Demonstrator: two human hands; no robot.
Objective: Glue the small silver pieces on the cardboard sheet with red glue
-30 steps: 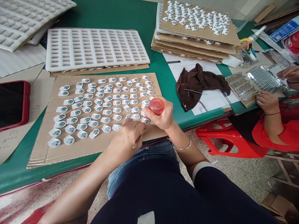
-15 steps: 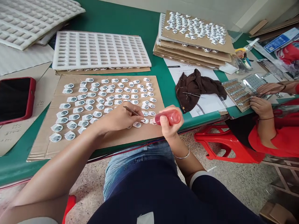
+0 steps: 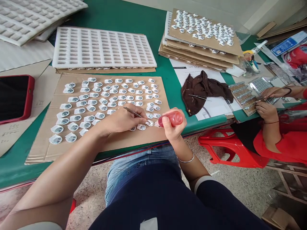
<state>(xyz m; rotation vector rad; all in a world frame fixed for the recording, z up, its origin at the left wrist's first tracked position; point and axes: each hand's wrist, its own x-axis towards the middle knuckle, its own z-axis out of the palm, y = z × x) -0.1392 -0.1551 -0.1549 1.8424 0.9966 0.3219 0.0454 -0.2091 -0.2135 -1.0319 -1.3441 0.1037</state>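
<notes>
Green table (image 3: pixel 134 19) — cardboard sheet (image 3: pixel 72 150), speckled floor (image 3: pixel 240 185)

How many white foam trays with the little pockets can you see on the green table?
2 in full view: one foam tray behind the cardboard sheet of small parts, another tray at the far left corner. More may be hidden beneath them, or under the stack of cardboard.

The person is wearing a dark navy top with a white band at the end of the right sleeve, light blue jeans, and a thin silver bangle (image 3: pixel 186 159) on the wrist of the right hand (image 3: pixel 173 127), while the left forearm is showing bare.
</notes>
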